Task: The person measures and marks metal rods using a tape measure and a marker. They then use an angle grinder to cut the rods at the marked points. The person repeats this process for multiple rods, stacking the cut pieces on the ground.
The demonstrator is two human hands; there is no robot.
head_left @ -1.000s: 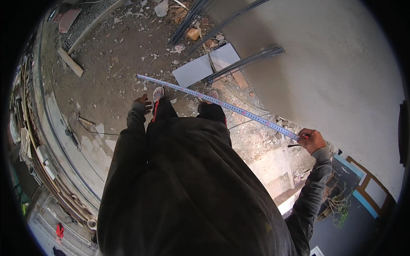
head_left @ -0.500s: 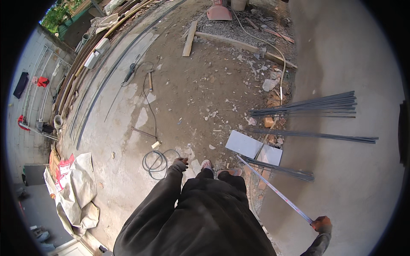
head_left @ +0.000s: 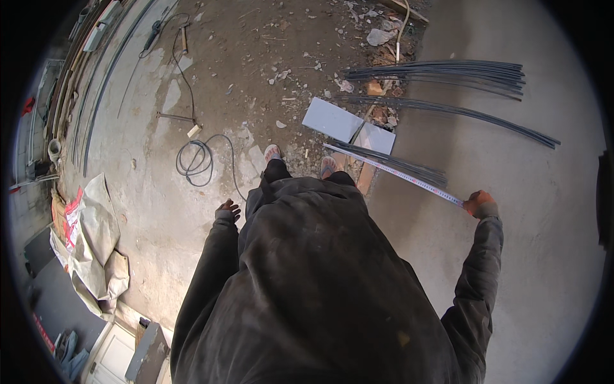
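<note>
Out on the right, my right hand (head_left: 478,203) grips the end of an extended tape measure (head_left: 403,176). Its pale blade runs up and leftward along the nearest bundle of grey metal rods (head_left: 416,168), ending near my feet in sandals. My left hand (head_left: 229,208) hangs low beside my dark clothing, fingers loosely apart with nothing in them. Just beyond the tape, two pale grey boards (head_left: 329,118) lie on the rubble strip, with the rods partly over brick-coloured pieces.
Two more rod bundles (head_left: 435,72) lie farther up on the smooth concrete. Leftward are a coiled cable (head_left: 193,163), hammer (head_left: 184,40), power tool (head_left: 152,35) and crumpled pale sacks (head_left: 96,249). Long pipes line the left wall; a white door (head_left: 109,355) is at lower left.
My view has swung round. The tape, earlier slanting across the ground past my feet, now lies closer along the nearest rod bundle. My left hand stays empty at my side.
</note>
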